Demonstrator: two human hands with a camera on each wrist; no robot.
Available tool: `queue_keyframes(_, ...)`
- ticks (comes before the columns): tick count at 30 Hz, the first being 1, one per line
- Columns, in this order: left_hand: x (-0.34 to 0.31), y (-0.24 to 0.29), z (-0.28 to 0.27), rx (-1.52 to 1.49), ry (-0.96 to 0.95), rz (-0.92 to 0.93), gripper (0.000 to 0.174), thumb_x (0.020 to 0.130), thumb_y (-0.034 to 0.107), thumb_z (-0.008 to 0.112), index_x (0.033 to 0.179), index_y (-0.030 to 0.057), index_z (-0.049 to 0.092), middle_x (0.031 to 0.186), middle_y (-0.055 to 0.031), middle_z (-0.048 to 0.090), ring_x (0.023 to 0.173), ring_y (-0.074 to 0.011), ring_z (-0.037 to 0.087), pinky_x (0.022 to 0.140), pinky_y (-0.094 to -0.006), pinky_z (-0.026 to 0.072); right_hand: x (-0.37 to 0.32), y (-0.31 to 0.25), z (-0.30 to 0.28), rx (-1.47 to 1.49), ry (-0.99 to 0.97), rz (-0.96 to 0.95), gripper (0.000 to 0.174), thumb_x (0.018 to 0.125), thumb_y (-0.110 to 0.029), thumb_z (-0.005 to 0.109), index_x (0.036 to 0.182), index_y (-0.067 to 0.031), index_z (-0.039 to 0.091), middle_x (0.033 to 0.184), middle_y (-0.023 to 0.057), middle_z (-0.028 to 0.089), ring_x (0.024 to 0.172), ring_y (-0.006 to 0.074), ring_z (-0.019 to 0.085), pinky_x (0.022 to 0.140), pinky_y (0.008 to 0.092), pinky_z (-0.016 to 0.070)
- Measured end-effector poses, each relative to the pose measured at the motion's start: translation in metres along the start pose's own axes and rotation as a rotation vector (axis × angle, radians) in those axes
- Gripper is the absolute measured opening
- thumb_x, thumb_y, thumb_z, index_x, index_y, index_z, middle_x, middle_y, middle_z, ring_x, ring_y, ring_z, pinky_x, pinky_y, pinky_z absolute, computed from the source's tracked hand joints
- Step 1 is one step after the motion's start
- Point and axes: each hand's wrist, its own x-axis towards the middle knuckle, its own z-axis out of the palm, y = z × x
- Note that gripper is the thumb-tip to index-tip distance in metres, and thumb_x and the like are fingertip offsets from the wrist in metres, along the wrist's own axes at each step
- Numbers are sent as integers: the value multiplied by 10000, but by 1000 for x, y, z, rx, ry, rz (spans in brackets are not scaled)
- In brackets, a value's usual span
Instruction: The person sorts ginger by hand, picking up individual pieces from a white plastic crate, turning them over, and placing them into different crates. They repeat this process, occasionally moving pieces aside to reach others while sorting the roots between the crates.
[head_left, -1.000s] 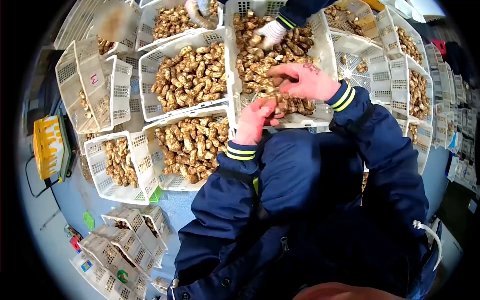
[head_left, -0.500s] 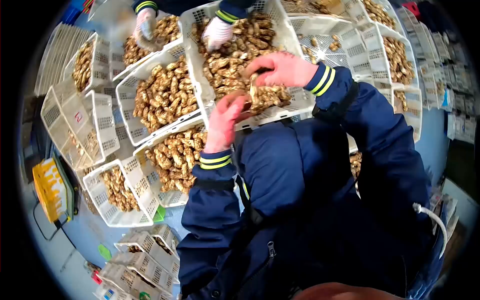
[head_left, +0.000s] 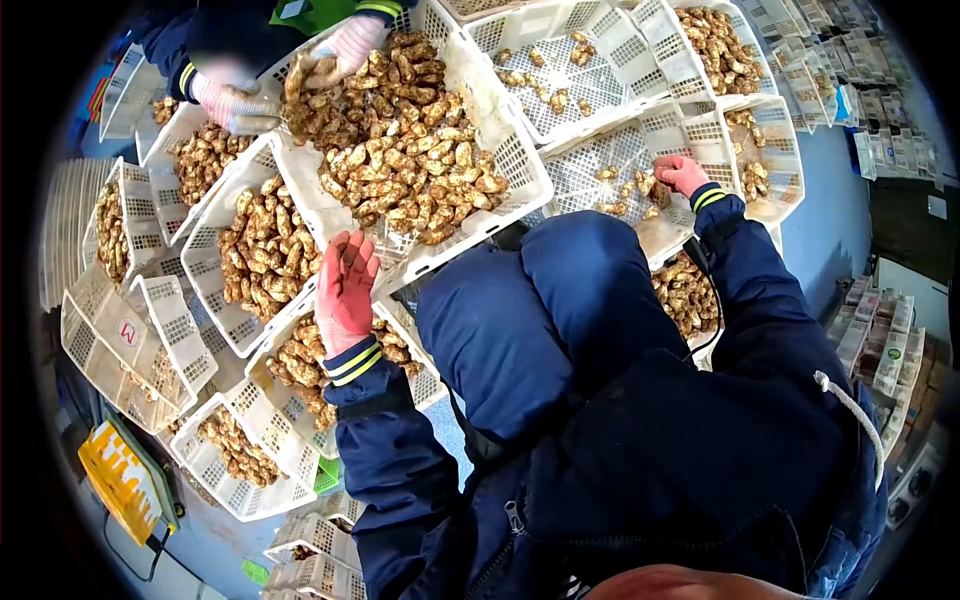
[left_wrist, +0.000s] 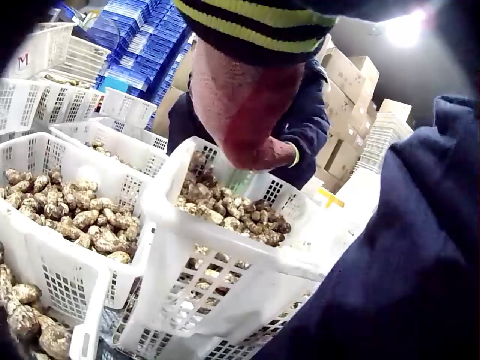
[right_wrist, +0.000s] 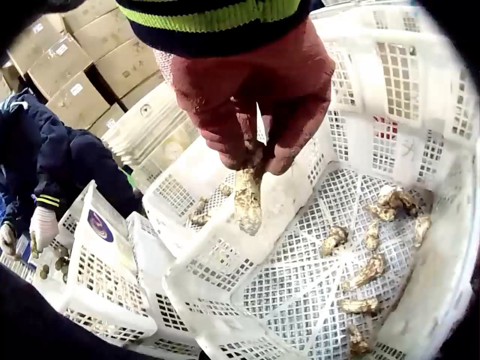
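Observation:
My right hand (head_left: 680, 175), in a pink glove, pinches a stubby, soil-specked mushroom (right_wrist: 248, 199) by one end, and it hangs from the fingertips. Below it is a white mesh crate (right_wrist: 300, 289) with a few scattered mushrooms (right_wrist: 365, 271) on its floor. My left hand (head_left: 347, 285), also gloved in pink, has its palm up and fingers extended, holding nothing. It is at the near left corner of the large central crate (head_left: 522, 165), which carries a heap of brown and cream mushrooms (head_left: 420, 170).
Across the central crate another person's white-gloved hands (head_left: 352, 45) work at the heap. Filled crates (head_left: 265, 245) crowd the left side, and a crate with few mushrooms (head_left: 570, 80) stands beyond my right hand. Cardboard boxes (right_wrist: 90, 56) are stacked behind.
My right hand has gone from the central heap to the crate on the right, carrying a mushroom. My left hand has drawn back from the heap and turned palm up. The head view has swung right.

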Motion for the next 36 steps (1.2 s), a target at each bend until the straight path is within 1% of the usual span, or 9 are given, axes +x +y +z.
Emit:
queue_keyframes(4, 4, -2, -21, -72, 49, -7, 439, 893, 338, 456, 1210, 35, 432, 1230, -95, 468, 1089, -215, 465, 922, -344, 369, 9, -10, 8, -460, -124, 132, 388, 764, -138, 567, 1131, -21, 525, 851, 61, 617, 766, 102, 572, 616, 243, 464)
queue_keyframes(7, 2, -3, -14, -97, 45, -4, 425, 893, 325, 457, 1200, 32, 430, 1202, -109, 479, 1060, -215, 481, 903, -343, 387, 19, -60, 38, -705, 122, -226, 406, 769, -299, 566, 1081, -39, 566, 969, 149, 615, 928, 242, 577, 826, 314, 429)
queue_keyframes(13, 3, -14, 7, -98, 18, 8, 420, 886, 302, 471, 1174, -3, 440, 1098, -132, 540, 960, -216, 539, 825, -340, 443, -11, -214, 202, -744, -466, -532, 342, 775, -329, 529, 1021, -103, 599, 811, 105, 626, 735, 196, 598, 713, 315, 465)
queue_keyframes(20, -6, -11, 10, -90, 10, 29, 449, 870, 309, 495, 1180, -11, 443, 1092, -130, 538, 947, -219, 545, 817, -342, 444, 35, -187, 332, -1713, -676, -951, 420, 663, -340, 611, 1029, -135, 587, 958, 98, 618, 929, 244, 573, 788, 376, 445)
queue_keyframes(22, -5, -8, 10, -81, 31, 27, 427, 877, 295, 487, 1169, -13, 447, 1087, -133, 539, 937, -222, 548, 809, -342, 446, 25, -191, 336, -1806, -719, -808, 407, 643, -270, 612, 1005, -91, 556, 940, 98, 613, 929, 221, 569, 799, 367, 437)
queue_keyframes(25, -1, -11, 9, -117, -10, 26, 418, 882, 282, 476, 1175, -15, 436, 1107, -135, 531, 962, -229, 543, 833, -344, 440, 44, -160, 323, -1617, -520, -1219, 327, 619, -242, 630, 879, -48, 587, 853, 128, 628, 860, 257, 592, 744, 365, 459)
queue_keyframes(28, -1, -17, 7, -134, -55, 40, 387, 884, 258, 468, 1162, -11, 445, 1098, -134, 536, 962, -231, 545, 837, -343, 445, 34, -187, 323, -1607, -621, -872, 284, 613, -222, 625, 846, -62, 601, 827, 124, 629, 829, 258, 597, 730, 345, 464)
queue_keyframes(34, 3, -33, 21, 37, 5, -47, 454, 862, 287, 517, 1221, 28, 413, 1091, -123, 531, 1048, -263, 505, 851, -373, 439, -18, -255, 298, 9, -753, -190, 209, 799, -81, 542, 990, -4, 575, 876, 80, 607, 740, 122, 586, 639, 238, 489)
queue_keyframes(36, 5, -39, 36, 60, 5, -1, 551, 859, 339, 525, 1284, 45, 334, 1184, -134, 469, 1105, -278, 465, 881, -397, 418, -38, -266, 303, 51, -771, -180, 247, 837, -66, 492, 1066, 19, 523, 927, 91, 600, 744, 150, 600, 633, 252, 506)
